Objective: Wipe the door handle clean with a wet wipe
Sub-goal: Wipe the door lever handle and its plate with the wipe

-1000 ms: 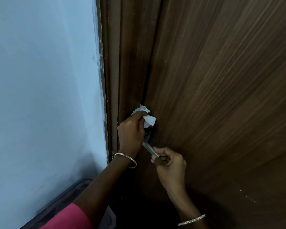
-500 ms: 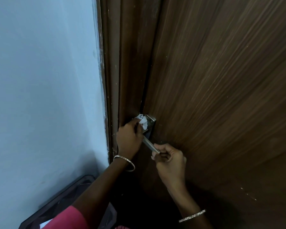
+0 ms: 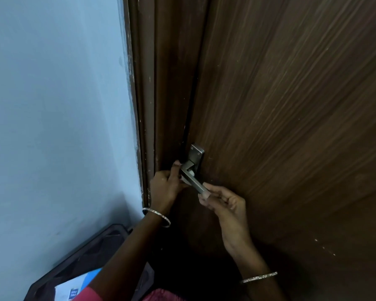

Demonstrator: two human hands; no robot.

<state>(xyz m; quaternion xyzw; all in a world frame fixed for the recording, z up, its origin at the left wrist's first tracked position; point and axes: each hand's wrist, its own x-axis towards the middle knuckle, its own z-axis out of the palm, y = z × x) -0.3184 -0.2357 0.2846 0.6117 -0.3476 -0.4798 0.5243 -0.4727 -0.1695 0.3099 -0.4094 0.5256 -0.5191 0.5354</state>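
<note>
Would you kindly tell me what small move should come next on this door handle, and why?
Probably slide the left hand and its wet wipe along the lever toward the tip: the wipe sits bunched at the lever's base, while the right hand pinches the tip steady.

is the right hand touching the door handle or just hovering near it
Touching. The head view shows the right hand pinching the free end of the door handle between thumb and fingertips, with no gap.
</note>
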